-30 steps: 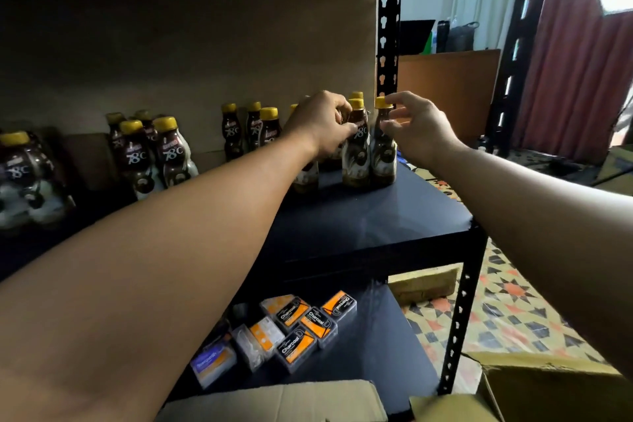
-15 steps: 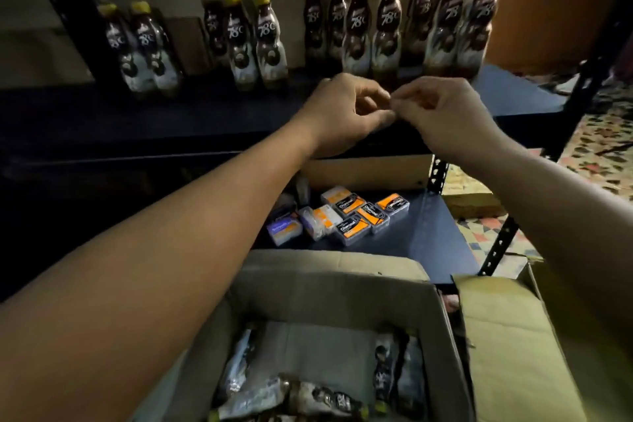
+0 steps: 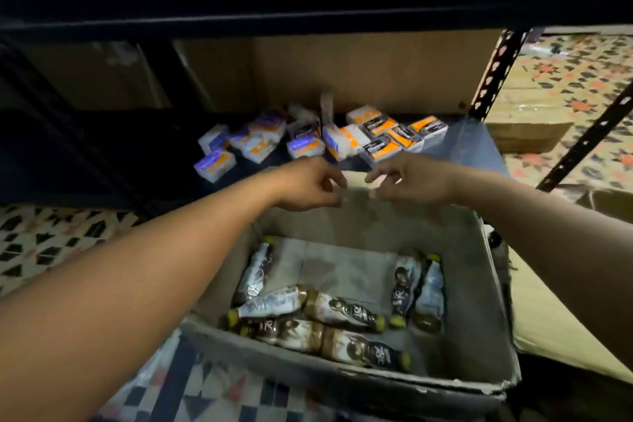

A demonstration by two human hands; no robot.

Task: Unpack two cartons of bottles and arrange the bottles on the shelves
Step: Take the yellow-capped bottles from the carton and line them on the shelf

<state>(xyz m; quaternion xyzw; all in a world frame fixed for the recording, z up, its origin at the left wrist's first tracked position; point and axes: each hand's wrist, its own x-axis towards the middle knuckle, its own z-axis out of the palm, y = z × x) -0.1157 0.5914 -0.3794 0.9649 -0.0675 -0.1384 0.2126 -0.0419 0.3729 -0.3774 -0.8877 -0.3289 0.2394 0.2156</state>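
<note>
1. Since they held nothing, the left hand (image 3: 308, 187) and right hand (image 3: 416, 181) hovered loosely curled over the carton (image 3: 472, 301), likely lining up a grab.
2. Yellow-capped bottles (image 3: 342, 313) lay sideways inside it.

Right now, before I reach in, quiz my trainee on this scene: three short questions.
1. True or false: the bottles in the carton lie on their sides.
2. What does the left hand hold? A) a bottle B) a small box C) nothing
3. Fill in: the small boxes sit on the ___ beyond the carton.
Key: 1 true; 2 C; 3 shelf.
</note>
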